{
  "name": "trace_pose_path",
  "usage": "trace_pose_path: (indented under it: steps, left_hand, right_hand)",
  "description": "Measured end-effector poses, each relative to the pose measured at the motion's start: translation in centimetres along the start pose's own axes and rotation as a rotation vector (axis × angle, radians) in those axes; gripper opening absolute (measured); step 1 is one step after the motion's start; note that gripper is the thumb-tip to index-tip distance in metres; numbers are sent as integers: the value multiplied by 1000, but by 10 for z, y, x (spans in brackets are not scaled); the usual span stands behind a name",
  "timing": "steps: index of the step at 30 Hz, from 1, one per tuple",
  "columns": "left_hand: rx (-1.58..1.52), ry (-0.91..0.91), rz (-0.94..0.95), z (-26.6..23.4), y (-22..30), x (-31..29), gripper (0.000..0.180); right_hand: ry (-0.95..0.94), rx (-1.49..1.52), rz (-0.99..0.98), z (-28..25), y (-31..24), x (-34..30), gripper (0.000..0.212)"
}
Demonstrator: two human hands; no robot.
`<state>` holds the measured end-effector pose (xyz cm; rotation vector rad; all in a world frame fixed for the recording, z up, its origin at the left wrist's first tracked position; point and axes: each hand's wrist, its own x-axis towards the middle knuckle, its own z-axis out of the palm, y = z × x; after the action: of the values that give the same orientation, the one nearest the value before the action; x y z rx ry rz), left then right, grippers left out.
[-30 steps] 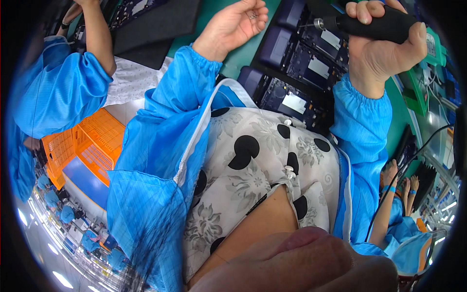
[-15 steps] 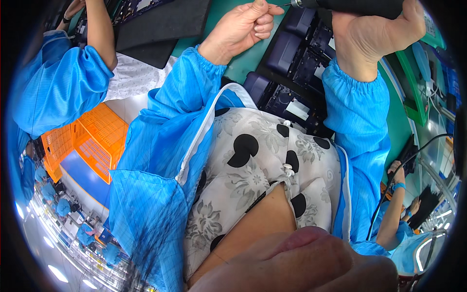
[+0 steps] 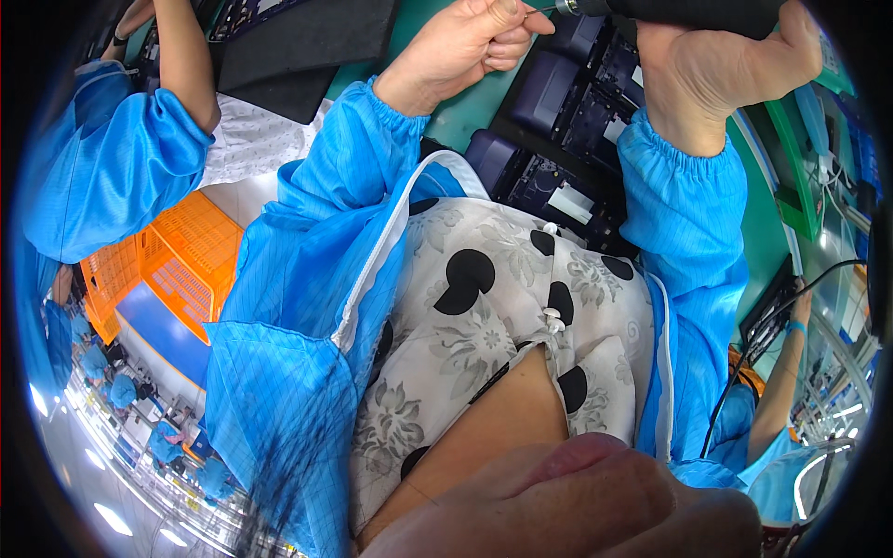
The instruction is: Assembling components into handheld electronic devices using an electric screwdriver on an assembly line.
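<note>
My right hand (image 3: 712,79) is wrapped round a black power screwdriver (image 3: 693,11), which lies sideways at the top edge with its metal nose and thin bit (image 3: 541,11) pointing left. My left hand (image 3: 460,51) is closed in a pinch at the bit's tip, and whatever lies between thumb and finger is too small to make out. Below and between both hands sit several dark purple plastic housings (image 3: 541,91) with black inner parts and white labels. They rest in a black tray on the green work surface (image 3: 458,121).
Black flat sheets (image 3: 307,51) lie left of my left hand. A co-worker's arm (image 3: 184,60) reaches in at the far left, above an orange crate (image 3: 191,256). Another person's arm (image 3: 789,372) and a black cable (image 3: 744,344) are at right, near a green frame (image 3: 789,177).
My left hand has shifted slightly up with the fingers still pinched at the bit. The screwdriver has barely moved. At right, the other person's arm and a dark part have moved.
</note>
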<state>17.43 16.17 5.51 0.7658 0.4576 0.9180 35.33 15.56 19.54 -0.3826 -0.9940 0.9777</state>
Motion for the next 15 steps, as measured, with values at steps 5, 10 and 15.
trace_pose_path:
  steps: [5, 10, 15]
  left_hand:
    - [58, -5, 12, 0, 0, 0, 39]
    - [121, 11, 18, -4, -1, -1, 41]
    - [171, 21, 47, -3, -1, 3, 42]
  right_hand:
    - [-9, -15, 14, 0, -2, -3, 59]
    - [-23, -24, 21, 1, -3, -3, 59]
    - [-12, -18, 24, -1, -3, -3, 59]
